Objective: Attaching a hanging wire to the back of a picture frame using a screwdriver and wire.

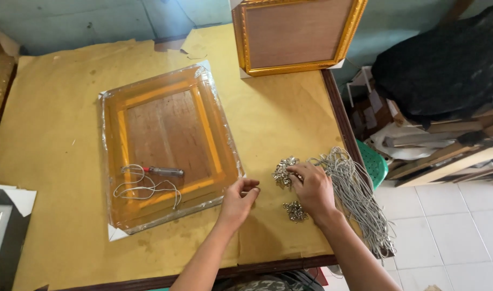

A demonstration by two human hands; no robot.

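A picture frame wrapped in clear plastic (168,145) lies back-up on the paper-covered table. On it rest a small screwdriver with a red-tipped handle (164,171) and a loop of white cord (144,188). My left hand (238,200) sits at the frame's lower right corner, fingers curled, thumb and forefinger pinched; I cannot tell if something is between them. My right hand (312,188) reaches into a pile of small metal hangers (284,171), fingertips on them. A second small pile of hangers (295,211) lies just below that hand.
A bundle of grey cords (357,196) hangs over the table's right edge. A gold frame (296,33) leans at the back. Another frame corner (1,237) shows at the left. Boxes, boards and a dark sack (446,59) crowd the floor on the right.
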